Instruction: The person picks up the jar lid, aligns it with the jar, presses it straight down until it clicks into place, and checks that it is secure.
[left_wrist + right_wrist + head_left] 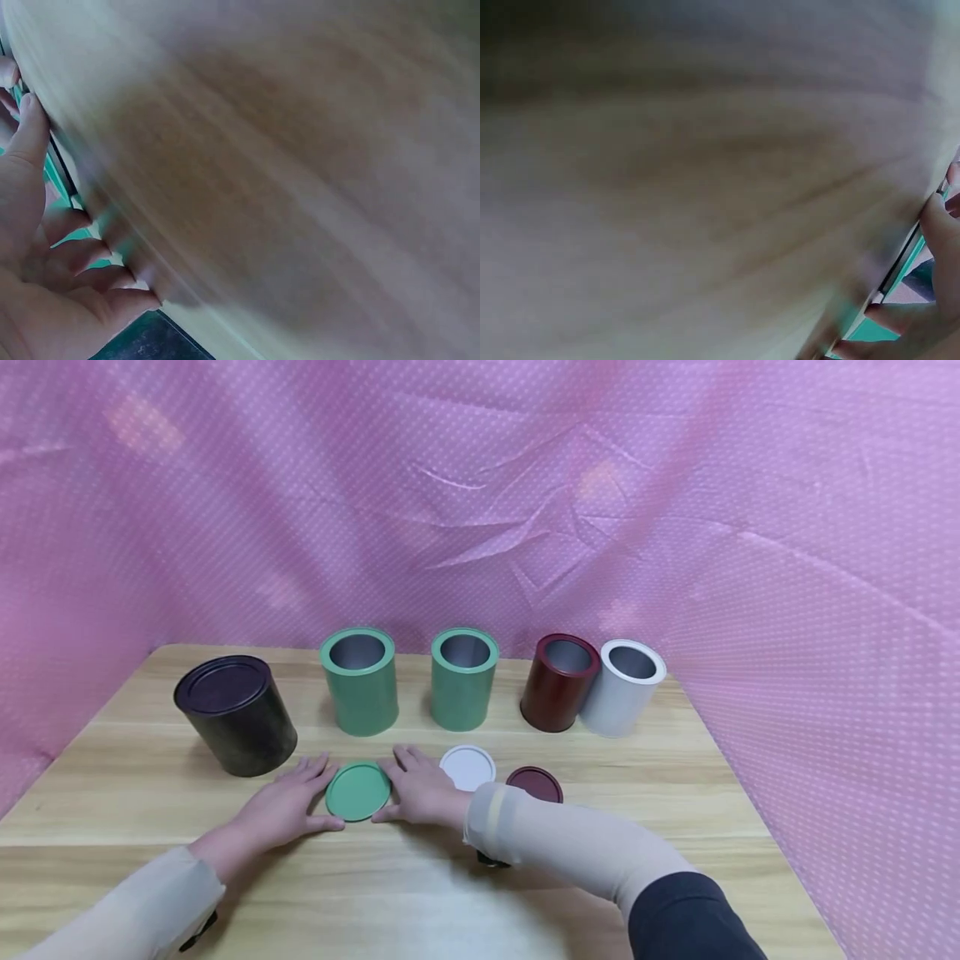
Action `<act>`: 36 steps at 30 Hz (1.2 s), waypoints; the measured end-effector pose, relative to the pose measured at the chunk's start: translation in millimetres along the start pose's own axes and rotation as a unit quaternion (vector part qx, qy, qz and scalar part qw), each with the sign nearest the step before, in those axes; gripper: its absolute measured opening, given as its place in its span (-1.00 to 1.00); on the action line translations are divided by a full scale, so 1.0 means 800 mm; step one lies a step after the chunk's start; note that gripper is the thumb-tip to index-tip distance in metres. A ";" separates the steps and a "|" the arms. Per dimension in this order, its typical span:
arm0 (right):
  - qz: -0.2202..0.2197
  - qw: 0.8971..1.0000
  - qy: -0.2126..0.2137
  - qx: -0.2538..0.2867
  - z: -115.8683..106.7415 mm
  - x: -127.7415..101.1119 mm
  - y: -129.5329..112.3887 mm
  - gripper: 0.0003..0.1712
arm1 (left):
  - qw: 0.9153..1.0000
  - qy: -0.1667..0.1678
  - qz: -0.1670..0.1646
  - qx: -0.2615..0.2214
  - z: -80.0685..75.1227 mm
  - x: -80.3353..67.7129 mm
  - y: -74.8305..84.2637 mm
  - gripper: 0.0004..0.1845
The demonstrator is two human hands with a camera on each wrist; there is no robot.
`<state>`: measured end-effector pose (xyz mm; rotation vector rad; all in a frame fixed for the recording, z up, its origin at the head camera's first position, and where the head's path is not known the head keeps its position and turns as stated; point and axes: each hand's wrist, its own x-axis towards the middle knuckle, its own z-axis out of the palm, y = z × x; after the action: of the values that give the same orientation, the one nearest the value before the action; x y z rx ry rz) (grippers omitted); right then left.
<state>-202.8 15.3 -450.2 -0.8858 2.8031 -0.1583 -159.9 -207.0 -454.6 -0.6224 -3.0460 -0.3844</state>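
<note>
A round green lid (358,792) lies flat on the wooden table between two hands. At its left edge rests my left hand (281,802), fingers spread and fairly straight, thumb toward the near side. My right hand (423,789) lies at the lid's right edge in a mirrored pose, its fingertips on or very close to the rim. In the left wrist view the left hand (45,270) has its fingertips down on the tabletop. The right wrist view is blurred and shows only part of the right hand (937,292) by the lid's edge.
A white lid (468,767) and a dark red lid (535,783) lie beyond the right forearm, partly covered by it. Behind stand a lidded black can (243,727), two open green cans (363,702) (462,697), an open red can (553,697) and an open white can (618,702).
</note>
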 end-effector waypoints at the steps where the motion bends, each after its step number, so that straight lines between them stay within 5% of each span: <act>1: -0.001 1.000 -0.002 0.001 0.000 0.001 -0.002 -0.02 | 1.000 -0.002 -0.004 0.002 0.000 -0.002 0.000 -0.02; 25: 0.020 0.999 -0.039 0.014 -0.020 0.002 -0.014 -0.04 | 1.000 0.008 -0.015 -0.007 -0.009 -0.001 0.001 -0.07; 36: 0.017 0.999 -0.035 0.014 -0.014 -0.001 -0.009 -0.03 | 0.999 -0.039 -0.028 -0.020 -0.018 0.008 0.013 -0.04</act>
<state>-200.6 10.5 -437.8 -0.8212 2.7413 -0.1587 -162.8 -199.0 -437.5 -0.5671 -3.1425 -0.4351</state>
